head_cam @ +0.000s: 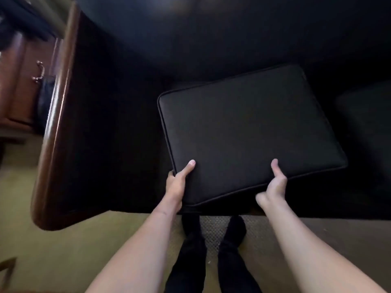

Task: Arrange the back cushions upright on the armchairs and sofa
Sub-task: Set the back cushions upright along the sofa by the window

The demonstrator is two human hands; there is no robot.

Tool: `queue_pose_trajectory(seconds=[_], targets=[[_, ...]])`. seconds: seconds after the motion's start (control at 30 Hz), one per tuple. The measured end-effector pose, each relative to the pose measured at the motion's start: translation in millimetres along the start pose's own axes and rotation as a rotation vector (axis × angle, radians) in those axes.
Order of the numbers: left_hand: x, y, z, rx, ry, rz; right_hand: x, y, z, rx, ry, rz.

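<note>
A black leather back cushion [249, 132] with piped edges lies nearly flat over the dark seat of the sofa [127, 127]. My left hand [177, 180] grips its near left corner, thumb on top. My right hand [275, 182] holds the near edge further right, thumb also on top and fingers underneath. The near edge of the cushion is lifted off the seat. The sofa's backrest [211, 28] is dark and hard to make out.
A polished wooden armrest [57, 123] runs along the sofa's left side. Beyond it stands a wooden cabinet with a metal handle [39, 72]. Another dark cushion [368, 127] lies at the right. My legs in black stand on beige carpet [63, 250].
</note>
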State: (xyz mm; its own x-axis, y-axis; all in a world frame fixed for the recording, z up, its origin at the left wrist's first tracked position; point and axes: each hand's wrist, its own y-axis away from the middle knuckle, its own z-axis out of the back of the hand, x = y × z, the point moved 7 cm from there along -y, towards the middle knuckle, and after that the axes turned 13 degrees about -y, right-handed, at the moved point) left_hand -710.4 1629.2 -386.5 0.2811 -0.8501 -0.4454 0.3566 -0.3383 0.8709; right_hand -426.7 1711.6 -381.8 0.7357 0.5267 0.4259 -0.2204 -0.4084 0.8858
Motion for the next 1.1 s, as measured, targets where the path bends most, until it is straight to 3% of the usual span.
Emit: queue_pose_trajectory(seconds=[0.13, 0.27, 0.47, 0.63, 0.77, 0.83, 0.9, 1.0, 1.1], targets=[[-8, 2, 1, 0.078, 0.086, -0.009, 5, 17, -5, 0.026, -0.052, 0.009], [-44, 45, 15, 0.2, -0.009, -0.039, 26, 61, -23, 0.062, -0.157, -0.048], [-120, 141, 51, 0.252, -0.175, -0.079, 72, 153, -63, 0.074, -0.019, -0.11], [-168, 202, 92, 0.139, -0.186, -0.051, 101, 214, -95, -0.009, 0.054, 0.006], [-173, 215, 93, -0.023, -0.171, -0.017, 91, 222, -102, 0.018, 0.189, 0.086], [-175, 213, 92, -0.116, -0.122, -0.052, 93, 234, -104, 0.063, 0.378, 0.242], [-185, 214, 95, -0.247, -0.227, -0.145, 106, 257, -109, 0.11, 0.697, 0.57], [-215, 221, 102, -0.514, -0.688, -0.385, 120, 281, -121, 0.162, 1.107, 1.06], [-231, 231, 78, -0.537, -1.145, -0.678, 126, 281, -143, 0.314, 1.532, 1.213]])
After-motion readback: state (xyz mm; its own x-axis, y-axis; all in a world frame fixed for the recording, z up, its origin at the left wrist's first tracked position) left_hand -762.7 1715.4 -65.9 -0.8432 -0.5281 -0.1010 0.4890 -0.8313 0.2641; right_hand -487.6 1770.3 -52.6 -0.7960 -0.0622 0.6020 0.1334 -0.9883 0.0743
